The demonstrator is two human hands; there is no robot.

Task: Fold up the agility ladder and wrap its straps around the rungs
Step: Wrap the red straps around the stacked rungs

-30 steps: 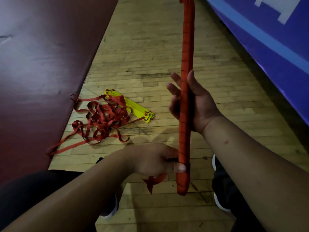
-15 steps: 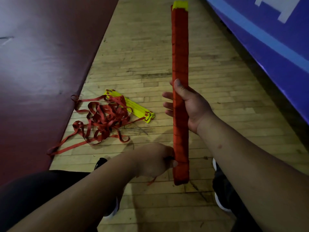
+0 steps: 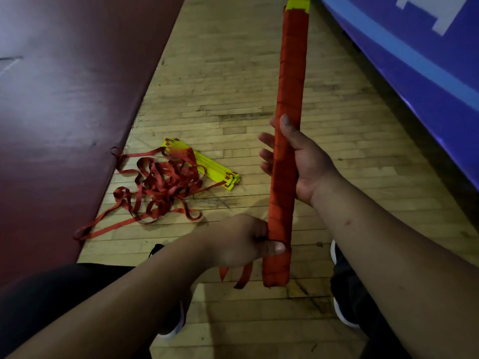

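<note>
Now your right hand (image 3: 308, 164) grips the likely stiff, strap-wrapped yellow rung bundle (image 3: 289, 99) mid-length, while your left hand (image 3: 238, 240) pinches the limp red strap tail (image 3: 245, 275).

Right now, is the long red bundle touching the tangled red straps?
Apart. Head view: the long red wrapped bundle is held up; bare wooden floor shows between it and the tangled red straps.

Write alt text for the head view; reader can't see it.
Two hands hold a rung bundle wound in red strap: the right hand grips its middle, the left hand grips near its lower end, where loose strap ends hang. A second ladder lies on the wooden floor, its red straps tangled.
</note>
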